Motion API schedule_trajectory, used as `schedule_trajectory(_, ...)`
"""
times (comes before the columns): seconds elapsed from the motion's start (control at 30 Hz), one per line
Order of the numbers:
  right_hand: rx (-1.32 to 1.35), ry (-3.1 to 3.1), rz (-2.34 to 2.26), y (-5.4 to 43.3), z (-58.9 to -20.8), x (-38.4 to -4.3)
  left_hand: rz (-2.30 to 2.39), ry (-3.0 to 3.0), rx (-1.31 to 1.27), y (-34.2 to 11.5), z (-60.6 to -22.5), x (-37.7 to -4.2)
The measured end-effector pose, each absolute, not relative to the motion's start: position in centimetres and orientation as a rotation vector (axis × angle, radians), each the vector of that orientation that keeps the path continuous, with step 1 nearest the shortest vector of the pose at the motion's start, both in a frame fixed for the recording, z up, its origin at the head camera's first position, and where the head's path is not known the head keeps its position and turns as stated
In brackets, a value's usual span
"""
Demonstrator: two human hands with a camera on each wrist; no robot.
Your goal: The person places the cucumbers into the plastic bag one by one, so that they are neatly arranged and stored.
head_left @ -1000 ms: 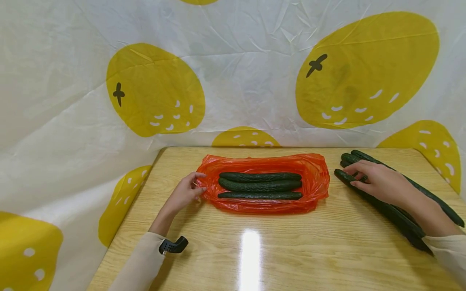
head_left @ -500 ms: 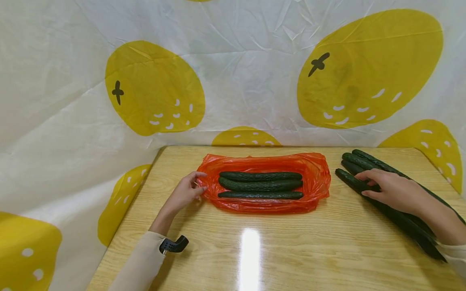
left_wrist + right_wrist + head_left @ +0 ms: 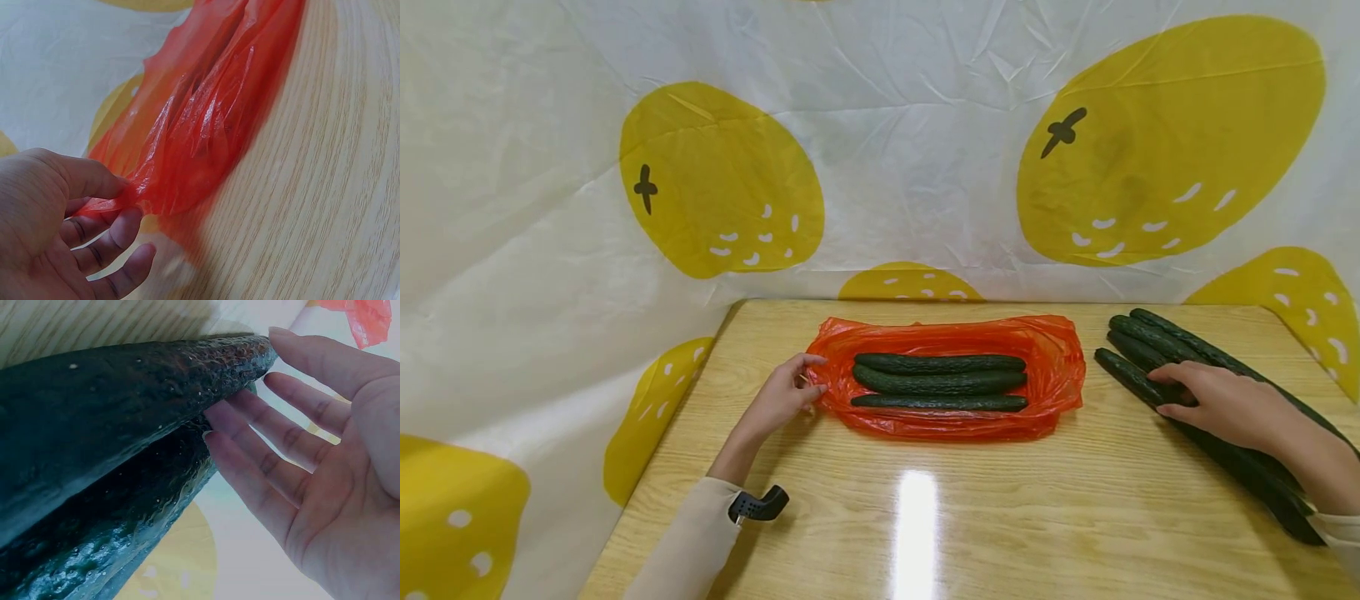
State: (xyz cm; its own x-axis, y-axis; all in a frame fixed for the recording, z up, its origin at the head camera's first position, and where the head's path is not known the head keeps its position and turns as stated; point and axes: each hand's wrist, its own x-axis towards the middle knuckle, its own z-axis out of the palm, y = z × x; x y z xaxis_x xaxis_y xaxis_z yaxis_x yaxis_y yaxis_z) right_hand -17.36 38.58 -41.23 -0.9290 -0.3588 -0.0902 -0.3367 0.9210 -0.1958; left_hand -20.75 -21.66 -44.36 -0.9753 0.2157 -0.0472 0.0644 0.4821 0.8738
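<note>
Three dark green cucumbers (image 3: 940, 382) lie side by side on an open red plastic bag (image 3: 1056, 358) at mid-table. My left hand (image 3: 778, 396) pinches the bag's left edge; in the left wrist view the thin film (image 3: 187, 137) is caught between thumb and fingers. On the right lies a bunch of several more cucumbers (image 3: 1150, 333), slanting toward me. My right hand (image 3: 1225, 404) is over the nearest cucumber (image 3: 1123, 379) of that bunch. Its fairly straight fingers touch this cucumber (image 3: 125, 394) from one side in the right wrist view, with the thumb near the other.
A pale wooden table (image 3: 1022, 517) carries everything, with a bright light reflection at its front. Behind and to the left hangs a white cloth (image 3: 917, 183) with yellow fruit prints. A black device (image 3: 760, 504) sits at the left sleeve.
My right hand has slid back along the nearest cucumber, from near its far tip toward me and to the right. The left hand stays at the bag's edge.
</note>
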Motion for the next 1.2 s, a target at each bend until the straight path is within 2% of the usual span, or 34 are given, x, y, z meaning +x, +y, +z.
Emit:
schedule_trajectory(0.9, -0.63, 2.939, -0.286, 38.46, -41.02, -17.41, 1.5, 2.572, 0.233, -21.63, -44.4, -20.71)
schedule_trajectory(1.2, -0.572, 2.86, -0.319, 38.05, -41.37, -17.52, 1.507, 2.569, 0.224, -21.52, -44.33, -20.72)
